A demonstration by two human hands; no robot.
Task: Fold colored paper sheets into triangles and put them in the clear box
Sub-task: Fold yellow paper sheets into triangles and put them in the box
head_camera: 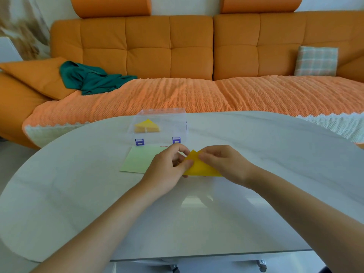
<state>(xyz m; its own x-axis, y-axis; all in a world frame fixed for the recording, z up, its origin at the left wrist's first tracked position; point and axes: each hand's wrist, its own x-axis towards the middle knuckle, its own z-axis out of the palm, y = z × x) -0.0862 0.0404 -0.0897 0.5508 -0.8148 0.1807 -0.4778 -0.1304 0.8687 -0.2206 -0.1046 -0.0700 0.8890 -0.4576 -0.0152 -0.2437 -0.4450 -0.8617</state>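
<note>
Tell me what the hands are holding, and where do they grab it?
A folded yellow paper triangle. The left hand pinches its left edge, and the right hand pinches it near the top corner.

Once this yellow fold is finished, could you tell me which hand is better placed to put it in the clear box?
Left, probably. The left hand pinches the yellow paper, and the clear box sits just beyond it; the right hand is farther off.

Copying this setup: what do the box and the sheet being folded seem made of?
The box looks like hard clear plastic: glossy see-through walls, purple clips. The sheet looks like thin matte yellow paper: it holds a sharp folded edge.
</note>
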